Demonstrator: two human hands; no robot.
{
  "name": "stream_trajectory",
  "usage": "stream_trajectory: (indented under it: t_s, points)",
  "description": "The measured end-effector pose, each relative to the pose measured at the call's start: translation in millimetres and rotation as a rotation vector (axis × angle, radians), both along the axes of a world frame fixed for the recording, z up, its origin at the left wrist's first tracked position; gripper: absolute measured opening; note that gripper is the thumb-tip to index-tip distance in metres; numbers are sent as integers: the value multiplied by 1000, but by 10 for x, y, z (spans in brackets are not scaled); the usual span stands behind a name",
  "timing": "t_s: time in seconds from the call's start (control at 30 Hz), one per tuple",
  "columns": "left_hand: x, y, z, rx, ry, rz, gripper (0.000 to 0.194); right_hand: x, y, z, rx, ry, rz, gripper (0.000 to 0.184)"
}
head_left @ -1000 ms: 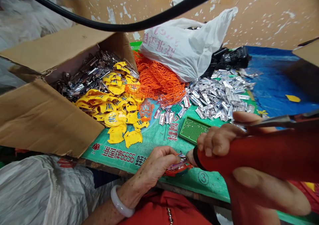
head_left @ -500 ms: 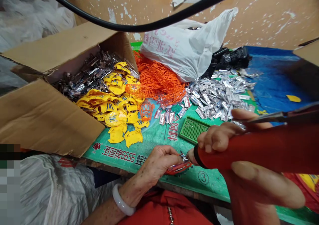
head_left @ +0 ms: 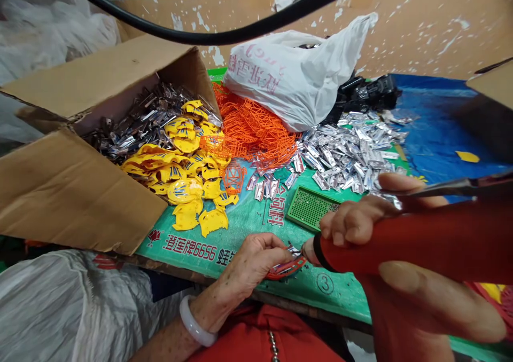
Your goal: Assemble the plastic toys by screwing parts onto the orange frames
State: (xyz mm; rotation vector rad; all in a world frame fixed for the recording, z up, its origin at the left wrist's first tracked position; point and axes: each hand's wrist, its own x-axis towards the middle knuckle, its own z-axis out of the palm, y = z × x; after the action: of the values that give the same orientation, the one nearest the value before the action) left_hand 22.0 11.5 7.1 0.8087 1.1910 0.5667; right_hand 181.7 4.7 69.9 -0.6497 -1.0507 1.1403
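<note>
Left hand, nearly closed, is pinching an orange part at the near edge of the table, seemingly steadying it, while the right hand, curled around a red driver with a slim metal tool along its fingers, is aiming rightward-held driver at it.

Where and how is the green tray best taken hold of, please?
Probably grip the green tray by its left rim, coming from the left: it lies flat with raised edges, and the right hand, on the red tool, crowds the opposite end.
</note>
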Motion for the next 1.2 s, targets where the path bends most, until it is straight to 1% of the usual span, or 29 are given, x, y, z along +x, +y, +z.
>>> stream_trajectory:
  t_s: [0.1, 0.23, 0.27, 0.3, 0.4, 0.47, 0.57, 0.67, 0.73, 0.83, 0.9, 1.03, 1.13, 1.2]
  points:
    - [9, -3, 32, 7, 27, 0, 14, -22, 9, 22, 3, -1, -13, 53]
    - [18, -9, 89, 21, 51, -6, 15, -12, -1, 30, -5, -3, -3, 35]
    - [19, -8, 98, 24, 55, -9, 15, -6, -2, 25, -3, -5, -2, 33]
    - [20, -7, 103, 29, 59, -12, 15, -1, 0, 18, 1, -7, -4, 35]
    - [19, -4, 105, 48, 69, -26, 15, 3, 13, -1, 10, -22, 0, 50]
    - [19, -6, 101, 60, 72, -37, 16, -4, 25, -8, 11, -27, -2, 54]
    - [26, -16, 97, 71, 94, -50, 17, -12, 38, -27, 16, -25, -13, 54]
    - [42, -29, 98, 86, 133, -58, 15, 19, 46, -84, 18, -20, -16, 51]
    - [52, -36, 102, 100, 160, -62, 12, 69, 48, -143, -1, -14, 15, 51]
    - [62, -40, 112, 111, 187, -73, 12, 144, 54, -227, -39, -4, 78, 56]
    - [64, -42, 113, 110, 189, -78, 13, 158, 60, -254, -41, 10, 88, 56]
    - [60, -45, 90, 117, 203, -77, 13, 85, 62, -208, -13, 17, 47, 47]
    - [51, -47, 68, 121, 198, -78, 14, 13, 45, -124, 2, -19, -5, 47]
    - [46, -47, 63, 124, 187, -82, 13, -17, 31, -73, 3, -38, -6, 47]
